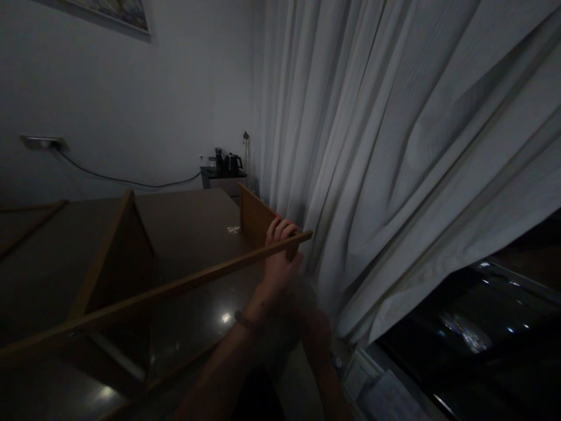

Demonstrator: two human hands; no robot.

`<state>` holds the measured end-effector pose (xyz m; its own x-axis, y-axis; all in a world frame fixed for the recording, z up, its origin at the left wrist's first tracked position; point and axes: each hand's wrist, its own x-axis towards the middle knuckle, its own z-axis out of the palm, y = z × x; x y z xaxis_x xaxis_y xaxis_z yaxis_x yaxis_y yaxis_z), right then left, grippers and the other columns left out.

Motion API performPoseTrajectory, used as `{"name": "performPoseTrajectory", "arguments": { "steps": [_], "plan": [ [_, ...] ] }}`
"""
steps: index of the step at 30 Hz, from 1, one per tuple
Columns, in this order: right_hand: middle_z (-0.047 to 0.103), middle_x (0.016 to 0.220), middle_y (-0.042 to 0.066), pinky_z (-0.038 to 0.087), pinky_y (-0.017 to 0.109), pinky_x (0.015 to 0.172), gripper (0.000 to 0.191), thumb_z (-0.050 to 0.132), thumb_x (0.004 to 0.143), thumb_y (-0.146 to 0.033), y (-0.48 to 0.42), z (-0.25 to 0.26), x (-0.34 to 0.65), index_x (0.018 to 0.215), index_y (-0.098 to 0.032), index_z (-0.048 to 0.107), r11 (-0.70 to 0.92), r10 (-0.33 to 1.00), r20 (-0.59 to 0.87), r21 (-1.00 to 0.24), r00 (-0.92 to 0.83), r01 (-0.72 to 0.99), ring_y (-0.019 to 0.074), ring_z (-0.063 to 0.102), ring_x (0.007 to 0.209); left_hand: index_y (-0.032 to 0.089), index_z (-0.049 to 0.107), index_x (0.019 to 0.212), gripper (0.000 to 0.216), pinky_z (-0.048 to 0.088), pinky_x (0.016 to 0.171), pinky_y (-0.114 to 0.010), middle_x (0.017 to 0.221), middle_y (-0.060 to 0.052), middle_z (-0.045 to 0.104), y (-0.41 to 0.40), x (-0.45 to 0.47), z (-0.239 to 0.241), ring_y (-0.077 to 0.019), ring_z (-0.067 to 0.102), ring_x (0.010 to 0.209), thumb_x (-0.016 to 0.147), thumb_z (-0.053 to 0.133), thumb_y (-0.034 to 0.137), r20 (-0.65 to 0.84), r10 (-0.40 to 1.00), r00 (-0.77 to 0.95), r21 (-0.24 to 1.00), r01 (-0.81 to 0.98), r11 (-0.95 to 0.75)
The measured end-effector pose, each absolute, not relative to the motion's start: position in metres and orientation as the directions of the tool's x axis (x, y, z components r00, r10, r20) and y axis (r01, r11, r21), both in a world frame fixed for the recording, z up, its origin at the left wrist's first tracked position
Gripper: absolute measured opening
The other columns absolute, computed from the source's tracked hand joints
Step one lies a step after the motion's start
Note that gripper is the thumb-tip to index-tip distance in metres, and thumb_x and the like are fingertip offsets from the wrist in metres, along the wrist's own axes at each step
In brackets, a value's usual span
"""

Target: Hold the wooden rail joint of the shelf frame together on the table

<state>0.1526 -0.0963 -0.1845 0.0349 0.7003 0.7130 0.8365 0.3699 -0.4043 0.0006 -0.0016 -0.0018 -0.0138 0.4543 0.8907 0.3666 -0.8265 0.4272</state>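
Note:
A brown wooden frame stands on the dark glossy table, with a long narrow rail [188,283] running across it and upright boards joined to the rail. My left hand [280,251] is closed round the end board [254,216] at the corner where it meets the rail, fingers over the board's top edge. Farther left, another upright board [125,269] meets the same rail. My right hand [313,327] is below and right of that corner. Motion and dim light smear its fingers, so I cannot tell whether it holds anything.
Small white pieces [233,230] lie on the table [188,219]. Long pale curtains [342,152] hang close on the right. Beyond the table, a black kettle [232,162] stands on a small cabinet [219,182]. A black cable [131,178] runs along the wall.

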Motion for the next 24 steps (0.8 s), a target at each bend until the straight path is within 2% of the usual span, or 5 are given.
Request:
{"name": "performPoseTrajectory", "arguments": {
  "steps": [7,13,18,21,24],
  "plan": [
    [0.073,0.078,0.007,0.048,0.031,0.068,0.051,0.042,0.101,-0.058,-0.102,-0.186,0.128,0.085,-0.022,0.074,0.256,0.726,0.628,-0.625,0.28,0.738,0.0208,0.067,0.071,0.025,0.048,0.122,0.04,0.029,0.119,-0.056,0.129,-0.008,0.054,0.001,0.001,-0.004,-0.0311,0.033,0.143,0.083,0.055,0.025,0.888,0.46,-0.024,0.436,0.363,-0.824],
    [0.069,0.07,0.003,0.046,0.025,0.057,0.054,0.038,0.102,-0.057,-0.11,-0.177,0.104,0.083,-0.018,0.069,0.192,0.774,0.476,-0.805,0.418,0.561,0.0163,0.061,0.06,0.025,0.048,0.121,0.041,0.03,0.119,-0.055,0.128,-0.008,0.055,0.001,0.0,-0.003,-0.0308,0.032,0.144,0.08,0.055,0.023,0.892,0.452,-0.019,0.425,0.374,-0.824],
    [0.071,0.077,0.006,0.048,0.026,0.06,0.054,0.041,0.099,-0.062,-0.112,-0.167,0.102,0.098,-0.016,0.07,0.208,0.787,0.44,-0.849,0.433,0.486,0.0189,0.065,0.068,0.025,0.047,0.122,0.041,0.03,0.118,-0.055,0.128,-0.008,0.054,0.001,0.0,-0.003,-0.0306,0.033,0.143,0.082,0.055,0.025,0.899,0.437,-0.015,0.411,0.371,-0.833],
    [0.07,0.076,0.005,0.049,0.027,0.06,0.054,0.046,0.097,-0.062,-0.112,-0.162,0.105,0.114,-0.016,0.067,0.219,0.785,0.447,-0.847,0.429,0.484,0.021,0.066,0.071,0.024,0.048,0.123,0.039,0.029,0.119,-0.055,0.129,-0.009,0.054,0.001,0.0,-0.003,-0.0309,0.033,0.143,0.085,0.055,0.028,0.905,0.425,-0.014,0.402,0.357,-0.843],
    [0.07,0.078,0.006,0.05,0.029,0.061,0.054,0.043,0.098,-0.061,-0.111,-0.159,0.105,0.118,-0.017,0.066,0.236,0.786,0.465,-0.835,0.408,0.497,0.0212,0.067,0.072,0.025,0.048,0.122,0.035,0.029,0.119,-0.054,0.128,-0.009,0.054,0.001,0.001,-0.003,-0.0307,0.033,0.143,0.089,0.053,0.031,0.898,0.44,-0.017,0.413,0.375,-0.83]
  ]
}}
